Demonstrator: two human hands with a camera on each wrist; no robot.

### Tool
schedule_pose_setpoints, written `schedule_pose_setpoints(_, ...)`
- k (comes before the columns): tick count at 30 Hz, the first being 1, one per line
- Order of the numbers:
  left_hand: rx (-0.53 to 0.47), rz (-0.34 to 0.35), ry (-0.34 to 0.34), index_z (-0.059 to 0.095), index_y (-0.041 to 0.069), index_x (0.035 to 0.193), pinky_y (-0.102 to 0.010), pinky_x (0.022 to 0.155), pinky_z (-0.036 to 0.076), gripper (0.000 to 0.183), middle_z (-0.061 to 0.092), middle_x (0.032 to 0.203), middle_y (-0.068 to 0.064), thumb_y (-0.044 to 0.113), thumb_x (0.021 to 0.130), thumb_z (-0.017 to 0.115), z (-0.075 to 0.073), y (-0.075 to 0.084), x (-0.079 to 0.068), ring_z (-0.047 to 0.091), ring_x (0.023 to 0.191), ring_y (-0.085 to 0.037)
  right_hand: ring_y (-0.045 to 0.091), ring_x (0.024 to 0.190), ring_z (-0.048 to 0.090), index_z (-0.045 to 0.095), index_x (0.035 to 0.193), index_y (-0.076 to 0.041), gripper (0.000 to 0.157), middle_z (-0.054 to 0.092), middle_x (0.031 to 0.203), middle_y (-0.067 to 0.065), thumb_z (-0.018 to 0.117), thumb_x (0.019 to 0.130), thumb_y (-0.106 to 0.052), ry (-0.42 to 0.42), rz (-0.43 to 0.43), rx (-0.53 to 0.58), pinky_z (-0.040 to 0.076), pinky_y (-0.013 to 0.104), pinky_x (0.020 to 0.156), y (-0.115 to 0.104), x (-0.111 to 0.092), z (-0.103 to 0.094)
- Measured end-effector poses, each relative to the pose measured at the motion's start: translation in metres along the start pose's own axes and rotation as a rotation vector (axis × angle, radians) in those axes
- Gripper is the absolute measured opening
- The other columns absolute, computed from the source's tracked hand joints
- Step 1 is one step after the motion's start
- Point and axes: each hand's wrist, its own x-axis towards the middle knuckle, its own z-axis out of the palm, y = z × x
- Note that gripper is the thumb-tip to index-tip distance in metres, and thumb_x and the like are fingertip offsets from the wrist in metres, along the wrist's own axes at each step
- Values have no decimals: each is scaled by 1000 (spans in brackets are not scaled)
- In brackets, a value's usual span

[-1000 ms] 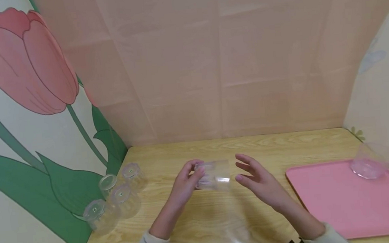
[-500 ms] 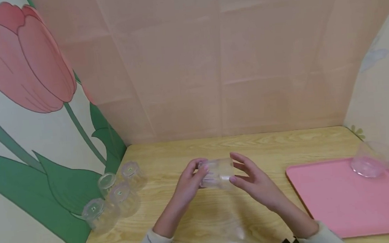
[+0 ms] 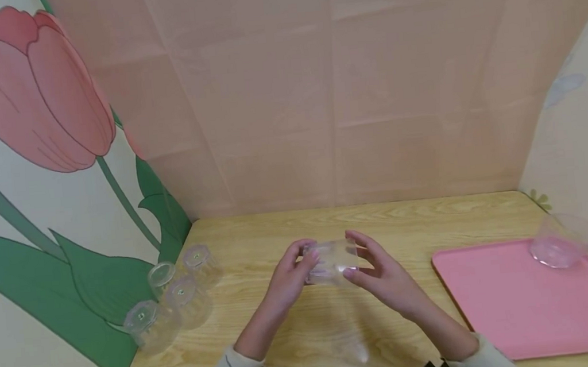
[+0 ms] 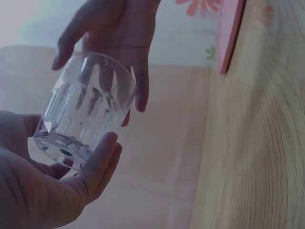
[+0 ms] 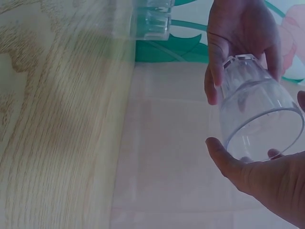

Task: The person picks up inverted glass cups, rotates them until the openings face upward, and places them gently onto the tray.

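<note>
A clear plastic cup [image 3: 333, 263] with a faceted lower part lies sideways in the air above the table. My left hand [image 3: 288, 273] grips it around the base end, fingers and thumb on opposite sides, as the left wrist view also shows the cup [image 4: 88, 105] tilted. My right hand [image 3: 384, 277] is spread around the rim end, thumb on the near side and fingers beyond. In the right wrist view the thumb stands apart from the cup [image 5: 257, 109]; whether the other fingers touch the rim I cannot tell.
Several clear cups stand upside down at the table's left edge, among them a near cup [image 3: 152, 327]. On the right lies a pink tray [image 3: 531, 303], with another clear cup [image 3: 558, 249] at its back right corner. Walls border the wooden table [image 3: 306, 344] behind and at both sides.
The right hand has moved left toward the cup, and its fingers now surround the rim end. The left hand and cup have shifted slightly right.
</note>
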Motion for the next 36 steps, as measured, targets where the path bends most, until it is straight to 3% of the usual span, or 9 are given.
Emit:
schedule_pose_setpoints(12,7,4,-17,56,7,136,-31,77,56,42,56,120,-13,34,103,59,5,0,-1,65,101,-32,48,137,39,35,155,-17,65,32,158,16,68,98,-15,24,14,15,57,33,89,-3,-2,1)
schedule_pose_setpoints(21,-20,4,-50,52,3,138,-34,79,58,45,55,123,-13,32,105,57,5,1,-1,65,99,-25,46,133,44,38,153,-16,63,37,152,20,69,98,-17,24,12,6,58,33,87,-3,-3,0)
schedule_pose_setpoints(36,-22,-9,-101,51,6,138,-33,82,56,42,55,124,-11,32,106,55,0,0,-1,64,95,-17,46,124,51,39,151,-14,62,43,143,26,70,97,-15,14,2,16,59,35,85,-5,-3,1)
